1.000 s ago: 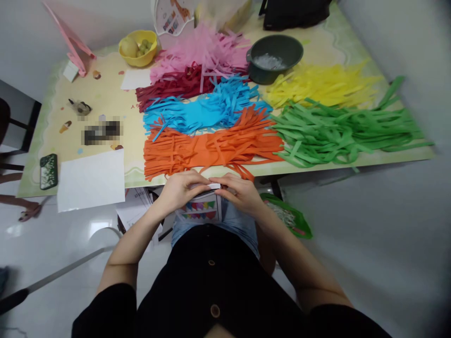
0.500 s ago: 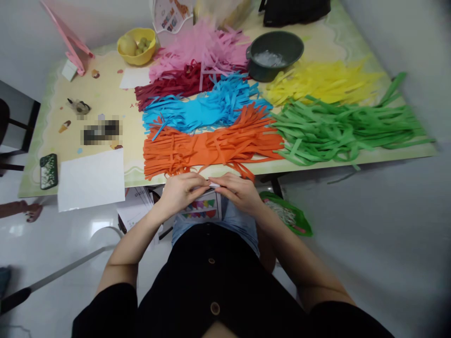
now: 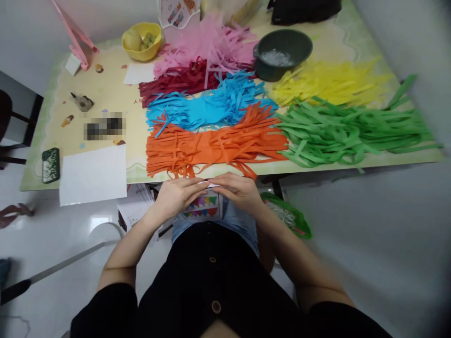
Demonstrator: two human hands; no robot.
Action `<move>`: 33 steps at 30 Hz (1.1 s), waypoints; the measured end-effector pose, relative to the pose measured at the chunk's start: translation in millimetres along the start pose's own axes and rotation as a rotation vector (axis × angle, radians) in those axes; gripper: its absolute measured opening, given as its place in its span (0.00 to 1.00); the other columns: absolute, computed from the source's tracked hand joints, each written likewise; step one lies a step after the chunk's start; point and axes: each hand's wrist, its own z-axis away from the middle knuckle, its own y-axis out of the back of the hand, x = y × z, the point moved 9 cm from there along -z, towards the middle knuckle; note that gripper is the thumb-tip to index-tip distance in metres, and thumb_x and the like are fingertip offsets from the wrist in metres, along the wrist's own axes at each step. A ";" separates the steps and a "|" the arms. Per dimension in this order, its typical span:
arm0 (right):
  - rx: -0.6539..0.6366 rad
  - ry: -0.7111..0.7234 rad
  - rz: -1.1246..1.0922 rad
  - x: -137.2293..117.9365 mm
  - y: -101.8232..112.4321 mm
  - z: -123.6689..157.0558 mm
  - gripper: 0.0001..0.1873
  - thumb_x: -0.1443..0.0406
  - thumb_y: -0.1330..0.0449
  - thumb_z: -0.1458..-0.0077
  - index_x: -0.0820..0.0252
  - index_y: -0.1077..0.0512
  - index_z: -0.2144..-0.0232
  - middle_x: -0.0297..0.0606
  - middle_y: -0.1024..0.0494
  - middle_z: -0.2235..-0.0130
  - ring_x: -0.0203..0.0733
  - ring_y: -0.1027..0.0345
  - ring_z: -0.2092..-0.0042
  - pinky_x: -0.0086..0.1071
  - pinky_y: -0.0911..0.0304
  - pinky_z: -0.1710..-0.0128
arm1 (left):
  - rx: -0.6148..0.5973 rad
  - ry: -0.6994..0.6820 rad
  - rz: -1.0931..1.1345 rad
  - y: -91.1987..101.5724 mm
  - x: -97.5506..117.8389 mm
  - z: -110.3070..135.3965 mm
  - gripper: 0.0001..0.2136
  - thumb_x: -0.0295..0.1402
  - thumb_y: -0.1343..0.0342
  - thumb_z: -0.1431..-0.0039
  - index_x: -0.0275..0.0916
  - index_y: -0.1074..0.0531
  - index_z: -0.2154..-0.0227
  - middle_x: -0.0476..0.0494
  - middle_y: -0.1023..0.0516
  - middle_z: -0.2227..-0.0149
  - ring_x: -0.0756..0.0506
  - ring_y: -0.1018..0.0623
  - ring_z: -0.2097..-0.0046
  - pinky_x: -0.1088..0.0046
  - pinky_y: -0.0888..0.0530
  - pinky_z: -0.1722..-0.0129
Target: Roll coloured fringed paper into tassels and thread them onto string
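Observation:
Close together at the table's near edge, my left hand (image 3: 179, 195) and my right hand (image 3: 238, 190) pinch a small white strip (image 3: 213, 185) between fingers and thumbs. Most of the strip is covered by the fingers, so what it is made of cannot be told. Below the hands, a printed sheet (image 3: 202, 212) with colourful pictures rests over my lap, partly hidden. Just beyond the fingertips lies a bundle of orange fringed strips (image 3: 207, 146). Blue fringed strips (image 3: 204, 110) lie behind it, and green strips (image 3: 352, 131) lie to the right.
Dark red (image 3: 179, 80), pink (image 3: 207, 44) and yellow (image 3: 331, 82) strips cover more of the table. A dark green bowl (image 3: 266, 70), a yellow fruit bowl (image 3: 143, 52), a phone (image 3: 51, 165) and white paper (image 3: 93, 176) are on it. A green bag (image 3: 301, 220) sits below right.
Both hands stay on the white strip; the left fingers now lie straighter and flatter along it. The view has shifted slightly, and a person's limb at the far left has moved.

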 end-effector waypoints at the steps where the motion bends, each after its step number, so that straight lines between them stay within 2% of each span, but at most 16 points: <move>1: 0.026 -0.013 -0.017 1.2 1.8 -0.3 0.10 0.61 0.38 0.38 0.55 0.19 0.57 0.41 0.16 0.59 0.42 0.22 0.57 0.37 0.25 0.55 | 0.012 0.024 0.037 2.9 -5.4 3.9 0.13 0.40 0.44 0.34 0.45 0.20 0.51 0.42 0.16 0.54 0.46 0.16 0.57 0.74 0.22 0.58; 4: 0.062 -0.034 -0.069 1.8 4.5 -3.5 0.08 0.63 0.38 0.38 0.55 0.18 0.60 0.41 0.16 0.61 0.43 0.21 0.59 0.37 0.25 0.57 | 0.069 0.118 0.255 11.1 -23.8 18.0 0.11 0.39 0.40 0.36 0.42 0.18 0.56 0.41 0.15 0.58 0.47 0.16 0.58 0.73 0.21 0.57; 7: -0.008 -0.037 -0.064 -3.4 -5.0 -13.4 0.09 0.61 0.37 0.39 0.55 0.18 0.59 0.43 0.17 0.57 0.45 0.22 0.54 0.41 0.26 0.52 | 0.214 0.192 0.416 19.3 -36.7 33.2 0.08 0.35 0.39 0.37 0.41 0.17 0.61 0.41 0.15 0.63 0.47 0.16 0.60 0.72 0.20 0.58; 9: -0.067 -0.010 -0.025 -11.6 -16.2 -23.1 0.11 0.58 0.35 0.41 0.53 0.18 0.58 0.42 0.18 0.56 0.46 0.23 0.53 0.42 0.27 0.51 | 0.308 0.208 0.420 25.4 -38.6 41.5 0.07 0.34 0.39 0.37 0.40 0.17 0.62 0.41 0.15 0.64 0.47 0.17 0.62 0.72 0.20 0.59; 12: -0.100 0.049 -0.010 -26.7 -31.4 -37.7 0.10 0.58 0.36 0.40 0.51 0.18 0.59 0.40 0.18 0.61 0.43 0.24 0.59 0.37 0.26 0.57 | 0.390 0.184 0.377 37.2 -34.7 50.6 0.06 0.32 0.39 0.38 0.40 0.18 0.61 0.43 0.16 0.64 0.49 0.18 0.62 0.73 0.21 0.59; 15: -0.106 0.085 -0.046 -39.1 -41.9 -49.0 0.08 0.62 0.37 0.39 0.50 0.17 0.60 0.39 0.18 0.62 0.41 0.24 0.60 0.35 0.27 0.60 | 0.414 0.175 0.364 47.9 -33.3 59.8 0.07 0.33 0.36 0.39 0.40 0.18 0.59 0.42 0.16 0.62 0.49 0.18 0.61 0.74 0.21 0.59; 20: -0.190 0.082 -0.058 -50.3 -63.4 -62.4 0.09 0.64 0.36 0.39 0.49 0.17 0.58 0.39 0.18 0.60 0.41 0.24 0.59 0.36 0.26 0.59 | 0.489 0.266 0.346 61.9 -44.6 83.3 0.07 0.34 0.36 0.40 0.41 0.17 0.59 0.43 0.15 0.63 0.48 0.17 0.62 0.74 0.19 0.59; 27: -0.292 0.129 -0.180 -68.9 -110.4 -78.3 0.09 0.63 0.36 0.40 0.49 0.17 0.58 0.40 0.19 0.61 0.41 0.23 0.60 0.34 0.26 0.62 | 0.541 0.315 0.360 76.5 -61.5 128.4 0.08 0.36 0.37 0.39 0.40 0.17 0.60 0.41 0.15 0.61 0.48 0.16 0.62 0.75 0.18 0.60; 31: -0.500 0.190 -0.215 -76.7 -151.6 -95.9 0.10 0.62 0.40 0.37 0.53 0.18 0.58 0.40 0.18 0.61 0.41 0.22 0.59 0.33 0.25 0.60 | 0.551 0.393 0.353 89.2 -73.0 170.4 0.07 0.33 0.38 0.38 0.40 0.18 0.60 0.41 0.15 0.62 0.49 0.16 0.62 0.76 0.19 0.62; 33: -0.576 0.202 -0.128 -71.5 -178.5 -114.5 0.13 0.60 0.42 0.35 0.55 0.19 0.57 0.42 0.16 0.58 0.43 0.21 0.56 0.36 0.25 0.56 | 0.517 0.458 0.345 95.1 -80.9 190.3 0.07 0.32 0.38 0.38 0.40 0.17 0.60 0.41 0.15 0.62 0.49 0.16 0.63 0.76 0.20 0.63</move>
